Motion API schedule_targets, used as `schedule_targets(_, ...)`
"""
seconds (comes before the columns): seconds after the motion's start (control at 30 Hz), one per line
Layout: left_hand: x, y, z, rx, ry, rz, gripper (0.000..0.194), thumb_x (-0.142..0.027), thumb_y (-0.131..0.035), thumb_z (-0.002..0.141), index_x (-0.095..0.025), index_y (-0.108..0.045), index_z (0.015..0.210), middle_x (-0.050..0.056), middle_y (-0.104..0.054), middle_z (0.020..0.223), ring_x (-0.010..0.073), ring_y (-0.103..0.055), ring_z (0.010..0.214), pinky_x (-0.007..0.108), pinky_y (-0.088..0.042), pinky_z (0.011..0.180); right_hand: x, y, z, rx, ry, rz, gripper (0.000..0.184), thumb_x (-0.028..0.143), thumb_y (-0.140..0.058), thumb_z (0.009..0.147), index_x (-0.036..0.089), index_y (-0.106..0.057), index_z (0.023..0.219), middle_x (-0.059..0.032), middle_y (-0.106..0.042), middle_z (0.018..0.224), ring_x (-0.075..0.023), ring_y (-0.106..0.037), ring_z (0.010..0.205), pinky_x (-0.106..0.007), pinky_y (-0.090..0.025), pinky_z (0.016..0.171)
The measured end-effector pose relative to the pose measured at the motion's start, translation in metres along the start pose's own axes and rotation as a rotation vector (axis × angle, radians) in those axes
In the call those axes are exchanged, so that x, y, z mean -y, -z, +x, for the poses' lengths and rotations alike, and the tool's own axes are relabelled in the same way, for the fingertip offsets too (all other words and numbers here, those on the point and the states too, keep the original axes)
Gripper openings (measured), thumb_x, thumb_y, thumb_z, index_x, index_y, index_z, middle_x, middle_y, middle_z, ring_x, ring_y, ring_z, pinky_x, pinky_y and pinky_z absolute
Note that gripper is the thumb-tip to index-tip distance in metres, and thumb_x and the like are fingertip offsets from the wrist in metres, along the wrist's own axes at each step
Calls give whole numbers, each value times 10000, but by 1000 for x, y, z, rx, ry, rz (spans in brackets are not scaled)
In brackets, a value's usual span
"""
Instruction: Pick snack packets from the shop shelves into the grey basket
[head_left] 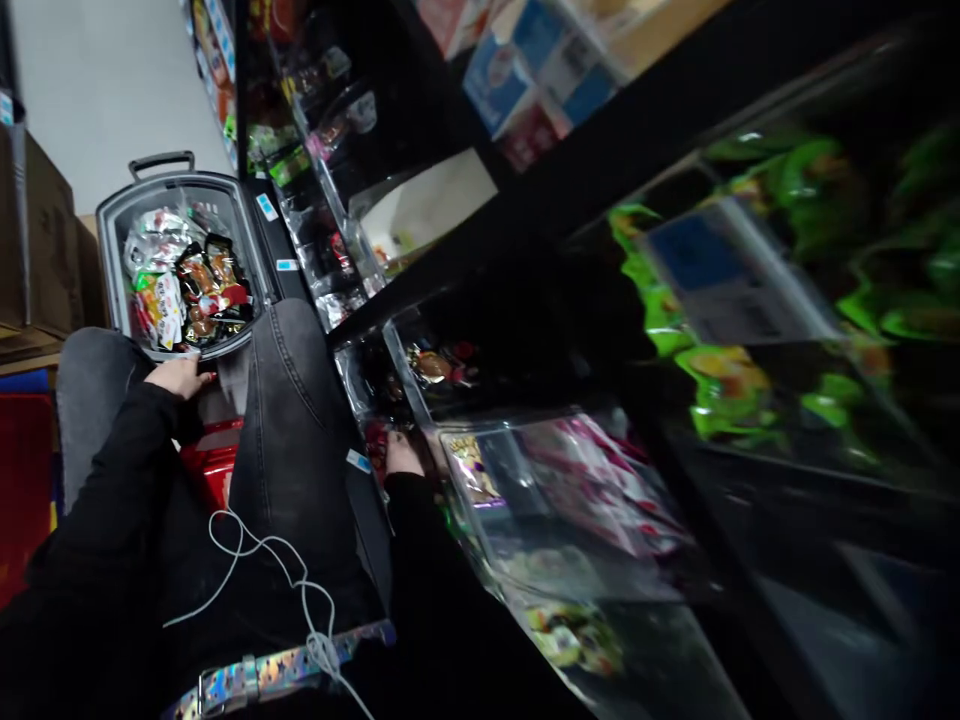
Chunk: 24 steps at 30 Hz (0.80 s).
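My left hand (pixel 178 378) is at the near rim of a grey basket (pixel 105 235), thumb by the edge and fingers curled just below it. Inside the basket lie dark snack packets (pixel 214 280), clear shiny packets (pixel 159 238) and white-and-green packets (pixel 159 308). My right hand (pixel 403 457) reaches into a low clear-walled shelf compartment, beside dark red packets (pixel 377 440). Its fingertips are hidden and blurred, so whether they hold a packet does not show.
Shelves with clear dividers (pixel 409 375) run along my right, holding green packets (pixel 727 390) and pink packets (pixel 600 480). Cardboard boxes (pixel 49 240) stand at left. Something red (pixel 214 465) is between my legs. A white cable (pixel 304 585) hangs over my lap.
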<state>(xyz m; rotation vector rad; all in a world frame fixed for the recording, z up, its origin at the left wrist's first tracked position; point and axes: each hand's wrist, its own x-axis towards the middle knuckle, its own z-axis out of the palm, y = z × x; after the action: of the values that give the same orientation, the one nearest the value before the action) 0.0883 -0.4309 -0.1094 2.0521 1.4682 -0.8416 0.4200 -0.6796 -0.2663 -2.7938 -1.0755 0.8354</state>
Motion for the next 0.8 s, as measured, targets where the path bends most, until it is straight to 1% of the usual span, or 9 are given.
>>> schedule_targets(0.17, 0, 4, 0, 8, 8, 15, 586, -446, -357, 885, -99, -344, 1358, 199, -523, 1280, 282, -500, 1187, 322, -381, 943, 4, 0, -68, 0, -1, -54, 289, 144, -347, 849, 165, -585, 1012, -158, -504, 1270, -240, -510, 1097, -318, -397, 866)
schedule_targets(0.27, -1, 4, -1, -20, -13, 25, 575, -449, -358, 883, -104, -361, 1343, 196, -539, 1258, 285, -511, 1172, 325, -397, 925, 19, 13, -116, -183, -28, 103, 194, 213, -367, 845, 188, -556, 882, -124, -552, 1215, -214, -549, 1060, -303, -426, 867)
schedule_targets(0.37, -3, 6, -2, -83, -71, 22, 530, -426, -375, 879, -116, -412, 1306, 175, -585, 1195, 277, -549, 1117, 317, -414, 902, 43, 47, -145, -555, -114, 486, 248, 437, -460, 810, 191, -491, 801, -112, -627, 885, -192, -612, 750, -312, -489, 711)
schedule_targets(0.43, -7, 9, -4, -144, -117, -16, 489, -397, -402, 868, -128, -459, 1273, 150, -619, 1139, 266, -575, 1068, 314, -424, 889, 62, 80, -150, -728, -157, 848, 335, 501, -544, 729, 190, -469, 828, -24, -557, 664, -130, -499, 469, -281, -450, 493)
schedule_targets(0.53, -15, 16, -13, -302, -211, -219, 411, -363, -430, 851, -158, -548, 1187, 95, -661, 1037, 225, -612, 949, 308, -438, 870, 88, 131, -143, -704, -45, 1301, 350, 434, -650, 645, 182, -472, 810, 48, -482, 593, -54, -361, 362, -199, -295, 335)
schedule_targets(0.6, -22, 21, -22, -395, -339, -500, 394, -396, -441, 842, -155, -587, 1118, 77, -670, 972, 201, -617, 879, 315, -454, 848, 104, 156, -136, -627, 56, 1418, 343, 406, -681, 626, 167, -481, 772, 59, -477, 576, -29, -343, 350, -171, -242, 309)
schedule_targets(0.63, -26, 23, -27, -393, -427, -674, 414, -429, -453, 834, -142, -592, 1099, 84, -670, 954, 200, -616, 864, 325, -466, 831, 112, 164, -132, -580, 94, 1445, 347, 407, -689, 624, 161, -486, 761, 64, -475, 563, -20, -334, 339, -164, -226, 300)
schedule_targets(0.7, -34, 24, -37, -229, -620, -1004, 486, -498, -494, 807, -113, -585, 1088, 121, -663, 955, 219, -622, 865, 351, -489, 791, 127, 173, -126, -481, 138, 1484, 372, 424, -707, 614, 152, -493, 749, 74, -471, 540, -8, -310, 309, -158, -197, 282)
schedule_targets(0.8, -49, 21, -51, 233, -859, -1221, 584, -561, -544, 766, -104, -564, 1130, 167, -648, 1015, 257, -626, 915, 391, -500, 784, 148, 172, -120, -333, 149, 1522, 428, 474, -729, 595, 146, -504, 754, 78, -490, 550, 7, -276, 271, -155, -158, 260)
